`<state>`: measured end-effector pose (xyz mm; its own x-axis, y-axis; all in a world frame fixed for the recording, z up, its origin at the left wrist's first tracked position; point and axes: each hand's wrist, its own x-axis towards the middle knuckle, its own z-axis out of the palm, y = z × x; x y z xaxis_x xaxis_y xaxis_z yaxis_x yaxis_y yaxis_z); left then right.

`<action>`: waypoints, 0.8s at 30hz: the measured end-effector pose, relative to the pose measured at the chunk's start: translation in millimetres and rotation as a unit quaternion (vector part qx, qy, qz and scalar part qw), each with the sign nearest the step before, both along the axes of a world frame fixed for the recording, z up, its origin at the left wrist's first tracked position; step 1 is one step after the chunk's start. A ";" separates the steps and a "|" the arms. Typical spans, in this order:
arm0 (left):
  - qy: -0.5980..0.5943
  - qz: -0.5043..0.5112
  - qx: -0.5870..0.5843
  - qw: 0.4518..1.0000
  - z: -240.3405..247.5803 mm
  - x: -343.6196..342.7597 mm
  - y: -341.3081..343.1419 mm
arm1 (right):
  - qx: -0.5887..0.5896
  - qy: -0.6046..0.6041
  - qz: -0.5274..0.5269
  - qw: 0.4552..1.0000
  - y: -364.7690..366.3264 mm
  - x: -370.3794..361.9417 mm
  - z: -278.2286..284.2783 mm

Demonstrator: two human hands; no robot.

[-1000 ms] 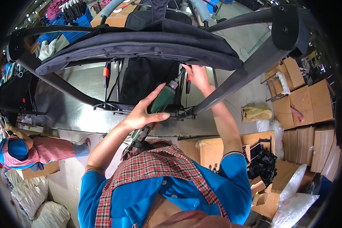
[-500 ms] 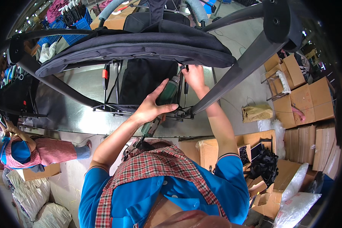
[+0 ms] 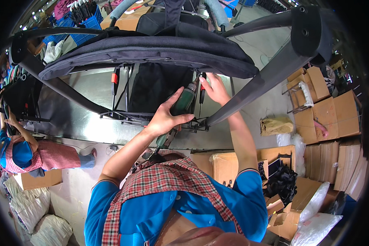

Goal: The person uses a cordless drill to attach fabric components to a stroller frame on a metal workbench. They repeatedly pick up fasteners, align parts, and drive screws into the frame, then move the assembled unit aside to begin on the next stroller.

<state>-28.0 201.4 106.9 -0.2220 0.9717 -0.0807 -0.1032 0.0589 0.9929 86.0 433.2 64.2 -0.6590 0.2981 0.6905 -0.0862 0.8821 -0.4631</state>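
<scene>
Under the padded black seat (image 3: 151, 51) of a stroller frame (image 3: 258, 82), a green power screwdriver (image 3: 183, 102) is being gripped by the left hand (image 3: 166, 117). Its body is being clasped from the left side, with the thumb across the lower part and the fingers (image 3: 174, 98) wrapped round the barrel, so the tool is lying inside the closed grasp, tilted with its tip pointing up toward the underside of the seat. The right hand (image 3: 215, 88) is being held just beside the tool's upper end, to its right, with its fingers (image 3: 205, 82) spread and pressed against the dark fabric and a thin rod there; whether anything is being pinched by them cannot be told. The frame is being supported on a shiny metal bench (image 3: 90, 88). To the right, cardboard boxes (image 3: 328, 110) are being stacked on the floor, and at the far left another person in a red checked shirt (image 3: 49, 153) is being seen bent over.
</scene>
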 end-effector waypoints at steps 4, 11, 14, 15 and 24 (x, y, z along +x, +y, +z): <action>-0.015 0.000 -0.001 1.000 1.3 1.8 1.1 | -0.004 0.031 -0.055 0.998 6.9 -5.4 -17.5; 0.005 0.018 0.019 1.000 -6.7 2.9 5.7 | -0.066 0.068 -0.075 0.993 6.3 -15.4 -23.2; -0.002 0.025 0.028 0.999 -10.6 5.3 8.1 | -0.058 0.094 -0.072 0.991 3.4 -18.3 -18.9; -0.008 0.027 0.031 0.999 -11.5 5.9 8.8 | -0.056 0.096 -0.074 0.991 3.6 -18.7 -19.5; -0.105 0.019 0.014 0.994 -11.7 8.0 14.9 | -0.048 0.072 -0.111 0.990 6.1 -16.0 -24.2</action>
<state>-20.1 216.3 95.2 -0.2390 0.9656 -0.1028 -0.3101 0.0244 0.9504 70.0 439.4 40.0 -0.4660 0.4941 0.7339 0.0338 0.8388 -0.5433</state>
